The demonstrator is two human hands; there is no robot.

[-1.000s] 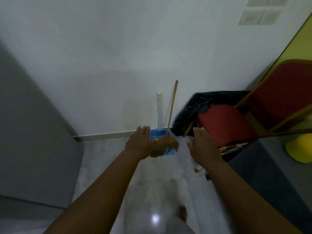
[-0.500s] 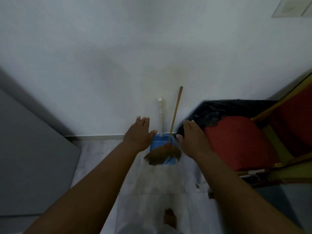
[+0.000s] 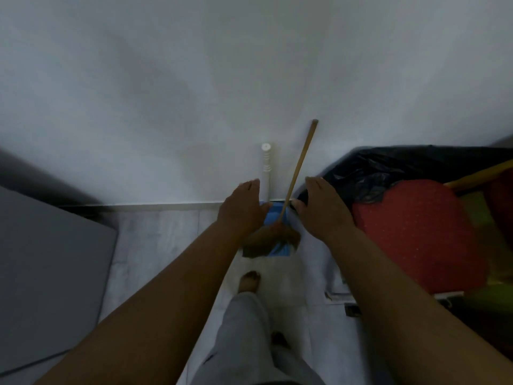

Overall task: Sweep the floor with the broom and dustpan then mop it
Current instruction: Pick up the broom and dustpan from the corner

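A broom [image 3: 299, 165] with a thin wooden handle and brown bristles leans against the white wall. Beside it stands a blue dustpan [image 3: 273, 221] with an upright white handle. My left hand [image 3: 242, 209] is stretched out with straight fingers just left of the white handle, holding nothing. My right hand [image 3: 322, 207] is stretched out the same way just right of the broom handle, also holding nothing. Both hands are close to the handles without touching them. The broom's bristles lie over the dustpan's blue scoop.
A red padded chair [image 3: 416, 232] with a yellow frame stands at the right. A black plastic bag [image 3: 383, 168] lies behind it against the wall. A grey panel [image 3: 47, 273] fills the left side. My bare foot [image 3: 249, 282] is on the pale tiled floor.
I have stepped closer to the wall. Both hands have moved forward and now flank the broom and dustpan handles. The chair has slid toward the right edge of the view.
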